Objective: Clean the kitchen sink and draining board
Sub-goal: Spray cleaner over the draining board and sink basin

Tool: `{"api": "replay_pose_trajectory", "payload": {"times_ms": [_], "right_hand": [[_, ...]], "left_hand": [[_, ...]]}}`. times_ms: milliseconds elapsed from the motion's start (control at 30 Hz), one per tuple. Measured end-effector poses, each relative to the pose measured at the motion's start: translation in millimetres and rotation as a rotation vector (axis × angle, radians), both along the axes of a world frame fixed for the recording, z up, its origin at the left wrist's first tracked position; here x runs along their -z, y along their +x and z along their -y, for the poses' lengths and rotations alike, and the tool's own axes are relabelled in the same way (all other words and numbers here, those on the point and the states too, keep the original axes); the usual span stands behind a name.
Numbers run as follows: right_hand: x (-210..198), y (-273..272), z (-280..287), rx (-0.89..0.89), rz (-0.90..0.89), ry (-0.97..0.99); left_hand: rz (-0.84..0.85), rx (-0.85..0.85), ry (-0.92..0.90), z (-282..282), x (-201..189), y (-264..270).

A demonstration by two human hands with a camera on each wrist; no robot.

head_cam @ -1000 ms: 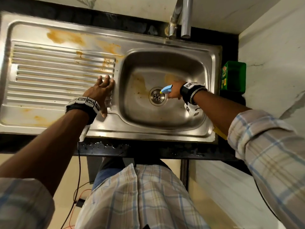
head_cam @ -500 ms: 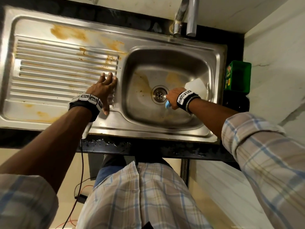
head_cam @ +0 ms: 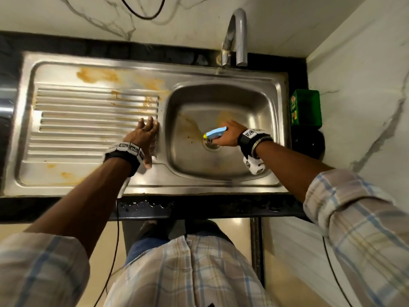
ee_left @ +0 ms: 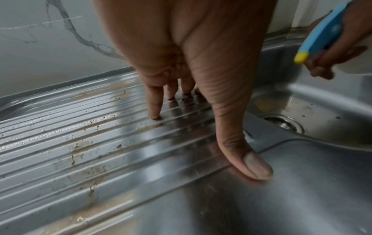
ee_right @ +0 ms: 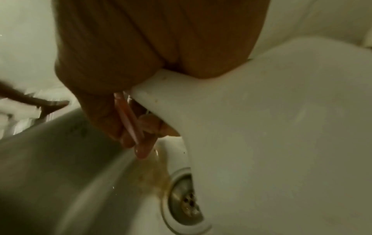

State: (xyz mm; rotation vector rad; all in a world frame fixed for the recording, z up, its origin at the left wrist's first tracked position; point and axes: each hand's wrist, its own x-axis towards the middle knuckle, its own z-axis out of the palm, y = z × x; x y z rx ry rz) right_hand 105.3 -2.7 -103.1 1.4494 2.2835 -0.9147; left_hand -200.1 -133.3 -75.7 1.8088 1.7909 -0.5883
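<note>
The right hand's fingers [ee_right: 149, 125] curl round the neck and trigger of a white spray bottle [ee_right: 261, 127], whose blue head with its yellow nozzle tip [head_cam: 215, 132] points toward the left of the frame, just above the drain [head_cam: 210, 144] at the centre of the head view. That right hand [head_cam: 229, 135] hangs inside the sink bowl [head_cam: 221, 103], where brownish stains streak the steel left of the drain. The left hand [head_cam: 145, 136] lies released and flat, its straight fingers [ee_left: 155, 103] and thumb pressing on the ribbed draining board [head_cam: 88, 120] right beside the bowl's left rim. Orange-brown stains mark the board near its upper edge and lower left corner. A curved tap [head_cam: 235, 38] stands at the upper centre, and a green box [head_cam: 306, 107] sits on the dark counter [head_cam: 296, 69] at the right edge of the sink.
</note>
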Motion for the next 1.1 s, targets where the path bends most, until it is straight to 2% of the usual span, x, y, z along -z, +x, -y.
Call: {"api": "replay_pose_trajectory", "payload": {"times_ms": [100, 233, 367, 467, 600, 667, 767, 867, 967, 1100], "right_hand": [[-17, -12, 12, 0.290, -0.382, -0.154], [-62, -34, 33, 0.530, -0.739, -0.145], [-105, -56, 52, 0.678, -0.936, -0.153], [-136, -69, 61, 0.713, -1.095, -0.196], [-168, -64, 68, 0.836, -1.223, -0.200], [-174, -49, 70, 0.837, -1.206, -0.164], [-175, -13, 72, 0.826, -0.994, -0.098], [-172, 26, 72, 0.756, -0.920, -0.066], [-164, 60, 53, 0.734, -0.781, 0.046], [-144, 96, 11, 0.663, -0.620, 0.099]], "left_hand": [[0.022, 0.030, 0.026, 8, -10, 1], [0.112, 0.044, 0.097, 17, -25, 5], [0.416, 0.010, 0.121, 13, -56, 35], [0.613, 0.033, 0.199, 6, -90, 60], [0.732, -0.029, 0.291, -11, -110, 84], [0.750, -0.055, 0.321, -23, -111, 91], [0.711, -0.046, 0.300, -41, -114, 104], [0.662, -0.021, 0.291, -55, -109, 117], [0.619, 0.014, 0.276, -74, -100, 144], [0.588, 0.041, 0.278, -110, -90, 187]]}}
